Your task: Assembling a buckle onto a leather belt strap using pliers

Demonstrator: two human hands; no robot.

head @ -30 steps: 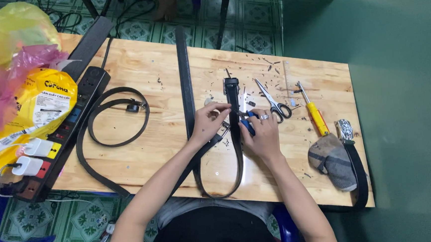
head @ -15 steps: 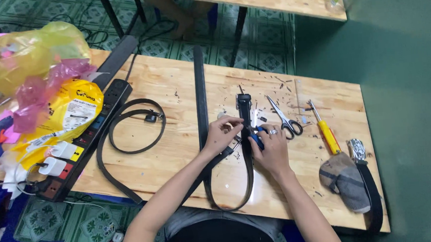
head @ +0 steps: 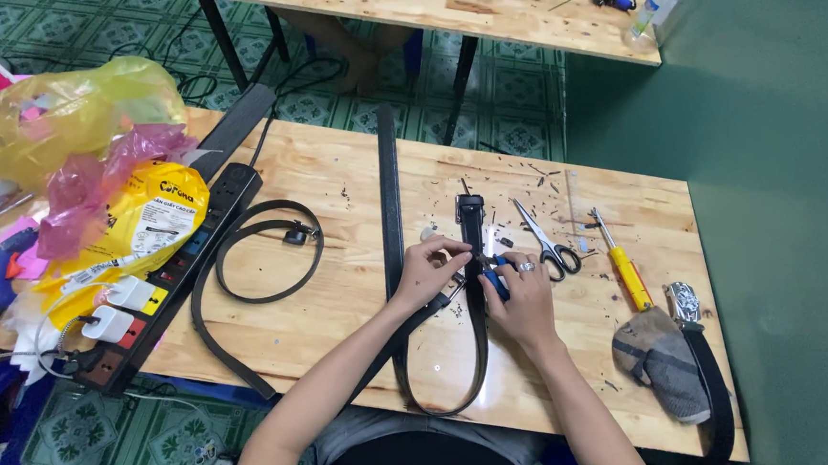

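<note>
A long black belt [head: 391, 196] lies on the wooden table [head: 341, 294], loops near the front edge and runs back up to its free end [head: 470, 210]. My left hand [head: 431, 268] pinches that end's strap from the left. My right hand [head: 521, 298] is closed on a small blue-handled tool [head: 495, 275] pressed against the same strap. Both hands meet at the middle of the table.
Scissors [head: 547, 241] and a yellow-handled screwdriver [head: 624, 269] lie right of my hands. A grey cloth [head: 659, 361] and a buckled belt [head: 701, 359] sit at the right edge. A second belt [head: 254, 271], a power strip [head: 163, 281] and plastic bags [head: 94, 175] fill the left. Another table [head: 477, 8] stands behind.
The view has tilted so the table sits lower in frame and the far table shows. My hands stay on the belt end, little changed.
</note>
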